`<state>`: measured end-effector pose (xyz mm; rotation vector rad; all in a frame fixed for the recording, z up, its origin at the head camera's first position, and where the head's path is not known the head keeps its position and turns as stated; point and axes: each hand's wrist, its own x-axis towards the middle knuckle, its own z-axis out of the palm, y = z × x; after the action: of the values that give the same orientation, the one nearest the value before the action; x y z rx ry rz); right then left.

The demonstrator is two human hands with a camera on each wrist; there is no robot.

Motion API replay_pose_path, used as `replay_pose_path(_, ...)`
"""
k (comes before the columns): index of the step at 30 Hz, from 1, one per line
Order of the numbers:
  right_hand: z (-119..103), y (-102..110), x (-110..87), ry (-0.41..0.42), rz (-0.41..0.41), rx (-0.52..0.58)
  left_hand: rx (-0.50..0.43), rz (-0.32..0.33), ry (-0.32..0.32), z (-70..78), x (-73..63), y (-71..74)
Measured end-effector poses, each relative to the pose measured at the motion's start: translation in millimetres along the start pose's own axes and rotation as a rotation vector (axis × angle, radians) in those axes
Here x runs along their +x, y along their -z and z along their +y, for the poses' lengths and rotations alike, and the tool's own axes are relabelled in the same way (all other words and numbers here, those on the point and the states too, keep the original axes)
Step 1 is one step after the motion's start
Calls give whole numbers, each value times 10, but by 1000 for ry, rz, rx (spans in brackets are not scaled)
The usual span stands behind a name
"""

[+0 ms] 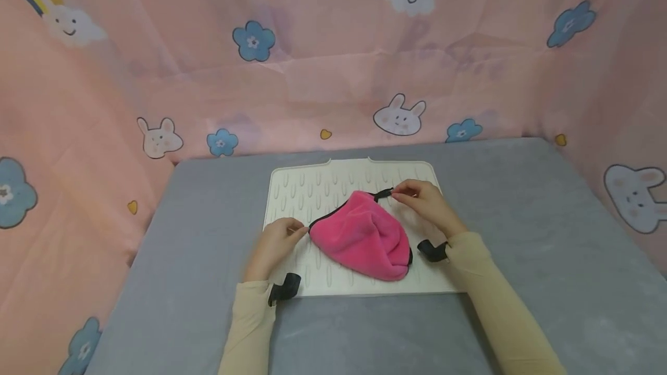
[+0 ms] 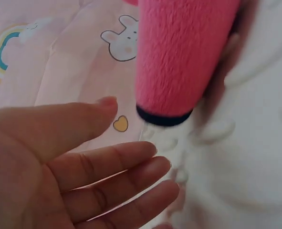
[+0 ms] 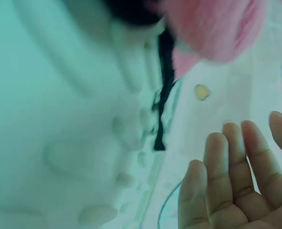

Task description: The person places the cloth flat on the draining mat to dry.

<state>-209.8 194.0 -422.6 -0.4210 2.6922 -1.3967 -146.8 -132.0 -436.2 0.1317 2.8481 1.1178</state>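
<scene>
Left grip (image 1: pixel 278 242) (person's bare hand): fingers extended, thumb spread well off them, nothing held; in left wrist view tips sit just beside, apart from, black trim (image 2: pixel 163 117) at the L. end of the pink plush item. Right grip (image 1: pixel 429 204), ditto: fingers straight, side by side, thumb apart, nothing held; head view puts tips at free end of black strap (image 1: pixel 384 194), right wrist view shows a gap btwn.

Pink plush item (image 1: pixel 359 233): soft, wrinkled, lies btwn both hands on cream mat (image 1: pixel 292 198), approx. centre. Strap comes off its far R. side. More black edging shows at near R. corner.

Mat: rows of raised oval bumps, low rim; lies on grey-covered bench (image 1: pixel 213 259).

Beige sleeves (image 1: pixel 495 294) on both arms, w/ a black curved fitting (image 1: pixel 284 289) at L. wrist and a similar one at R. wrist.

Far side, L. & R. of bench: pink curtain (image 1: pixel 312 97), creased, printed w/ rabbits, blue flowers, hearts, clouds & rainbows.
</scene>
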Motion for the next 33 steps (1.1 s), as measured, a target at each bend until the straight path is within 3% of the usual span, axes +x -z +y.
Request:
replay_pose_path(6, 92, -56, 179, 38, -66, -135, 11, -2, -31, 52, 5, -143)
replay_pose_path(15, 154, -116, 316, -1, -86, -92, -57, 35, -96, 35, -6, -214)
replay_pose_path(25, 7, -201, 446, -5, -193, -186, -69, 55, -76, -3, 24, -211)
replay_pose_path(33, -25, -248, 507, -51, -221, -255, -103, 54, -70, -9, 46, -194)
